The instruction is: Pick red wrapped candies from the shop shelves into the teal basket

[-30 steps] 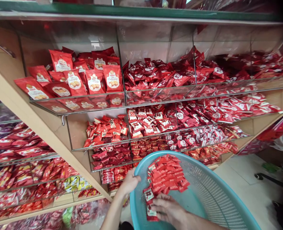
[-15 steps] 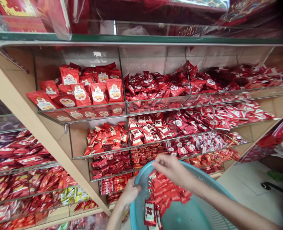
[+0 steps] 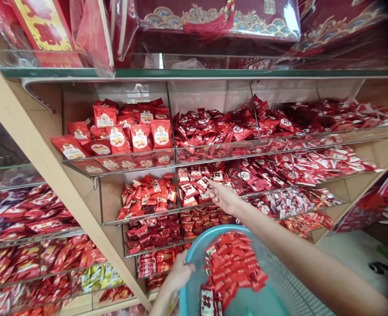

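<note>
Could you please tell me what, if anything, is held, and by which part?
The left hand holds the basket by its rim; whether the right hand grips a packet is unclear.

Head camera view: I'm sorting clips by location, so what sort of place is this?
Probably a sweet or snack shop: divided glass shelves hold heaps of small wrapped packets, decorated maroon packages stand above, and a blue plastic basket contains more red packets.
</note>
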### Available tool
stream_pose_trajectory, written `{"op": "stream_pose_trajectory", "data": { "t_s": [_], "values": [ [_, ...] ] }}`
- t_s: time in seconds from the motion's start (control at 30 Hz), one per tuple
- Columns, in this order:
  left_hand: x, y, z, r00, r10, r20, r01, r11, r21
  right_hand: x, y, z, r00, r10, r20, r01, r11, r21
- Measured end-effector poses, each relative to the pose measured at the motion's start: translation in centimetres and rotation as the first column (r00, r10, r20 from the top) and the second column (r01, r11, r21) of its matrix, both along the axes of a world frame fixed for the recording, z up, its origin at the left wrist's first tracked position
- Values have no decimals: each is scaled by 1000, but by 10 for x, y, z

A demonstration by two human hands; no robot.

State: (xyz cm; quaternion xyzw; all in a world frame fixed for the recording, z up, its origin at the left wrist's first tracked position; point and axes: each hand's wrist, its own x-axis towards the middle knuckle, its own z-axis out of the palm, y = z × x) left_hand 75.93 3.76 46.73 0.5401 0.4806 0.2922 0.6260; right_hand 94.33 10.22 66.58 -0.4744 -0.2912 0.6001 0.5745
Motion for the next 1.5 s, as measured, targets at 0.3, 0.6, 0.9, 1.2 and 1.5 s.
{"op": "stream_pose_trajectory", "data": {
  "t_s": [0.3,0.6,0.9,1.2,1.5],
  "values": [
    [0,0,2,1000,22,3,-22,999,-24,-5,7,-3,996,-84,4,84,996,26],
    [3,-5,18,999,41,-9,-41,998,-37,7,5,-3,996,-46,78,50,998,-46],
    [2,-4,13,999,9,-45,-8,1000,13,30,-43,-10,992,-60,112,41,985,165],
    [1,-1,6,997,-9,-77,13,999,52,27,-126,-97,927,123,353,-151,987,52],
    [3,-5,12,996,10,-92,-5,998,57,-6,-153,-155,916,364,167,-281,882,-379]
  ]
}}
